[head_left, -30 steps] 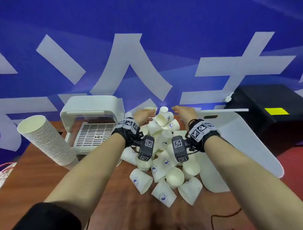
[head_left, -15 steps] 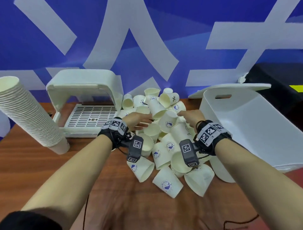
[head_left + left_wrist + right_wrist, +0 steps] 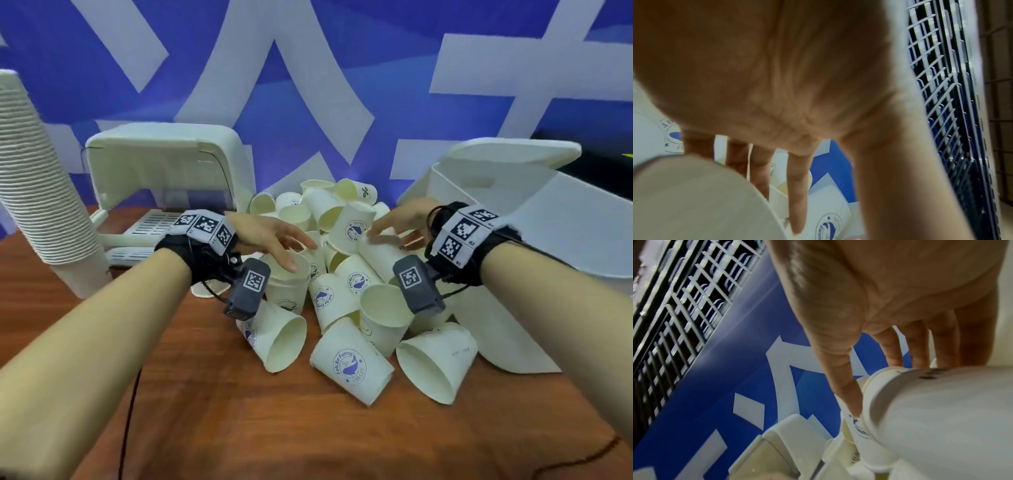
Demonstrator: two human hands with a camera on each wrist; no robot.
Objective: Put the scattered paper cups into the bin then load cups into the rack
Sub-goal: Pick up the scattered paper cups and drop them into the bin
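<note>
Blue wall (image 3: 394, 85) with white characters behind wooden table (image 3: 205, 411).

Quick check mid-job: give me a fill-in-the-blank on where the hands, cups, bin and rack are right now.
1. Both hands, left hand and right hand, reach over the pile of ____ on the table.
2. The tipped white bin lies on the person's ____ side.
3. The rack stands on the ____ side of the pile.
4. The tall stack of nested cups stands at the far ____.

Missing words: cups; right; left; left
</note>
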